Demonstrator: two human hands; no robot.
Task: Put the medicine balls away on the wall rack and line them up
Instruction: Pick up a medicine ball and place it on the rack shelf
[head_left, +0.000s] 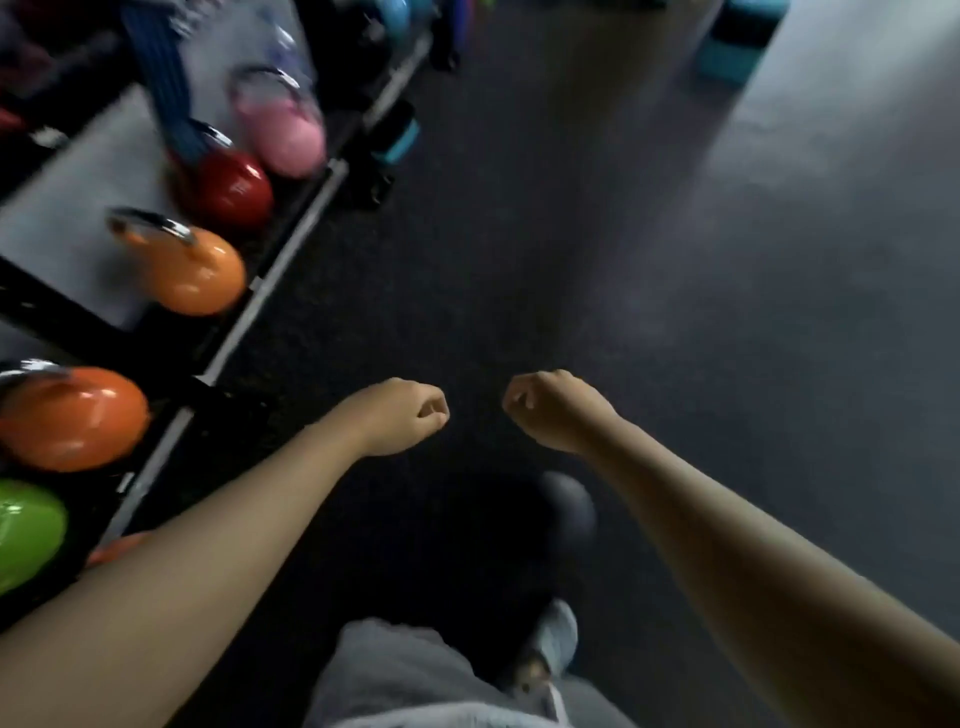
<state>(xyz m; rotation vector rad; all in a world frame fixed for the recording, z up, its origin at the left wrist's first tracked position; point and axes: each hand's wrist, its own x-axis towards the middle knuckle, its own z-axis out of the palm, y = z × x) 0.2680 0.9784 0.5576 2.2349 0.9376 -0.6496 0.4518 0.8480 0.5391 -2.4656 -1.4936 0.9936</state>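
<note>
My left hand (405, 415) and my right hand (550, 410) hang side by side over the dark gym floor, both curled into loose fists with nothing in them. No medicine ball shows clearly in the head view. A dark rounded shape (569, 512) lies on the floor below my right wrist; it is too blurred to tell what it is. The picture is smeared by motion.
A low rack (270, 280) along the left carries kettlebells: pink (283, 132), red (228, 189), two orange (182, 265) (72, 415) and green (26, 530). A teal step block (743, 36) stands far right. My grey trouser leg and shoe (553, 639) are at the bottom.
</note>
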